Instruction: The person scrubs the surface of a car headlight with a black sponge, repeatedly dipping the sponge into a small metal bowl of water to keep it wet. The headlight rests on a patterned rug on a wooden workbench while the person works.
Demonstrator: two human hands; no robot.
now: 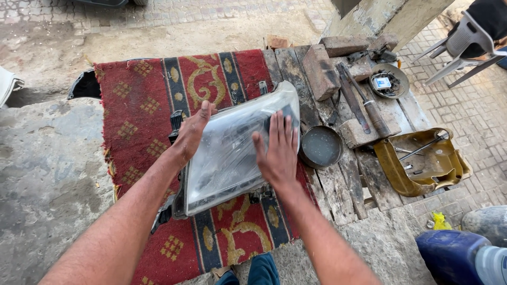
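A car headlight with a cloudy clear lens lies face up on a red patterned rug. My left hand grips the lamp's left edge, thumb over the rim, steadying it. My right hand lies flat on the lens at its right side, fingers together and pointing away from me; a dark piece, perhaps sanding paper, shows just under the fingertips.
Right of the rug, wooden planks carry a round dark metal bowl, bricks, a hammer, a small dish of parts and a cut yellow container with tools. A blue jug stands bottom right, a plastic chair top right.
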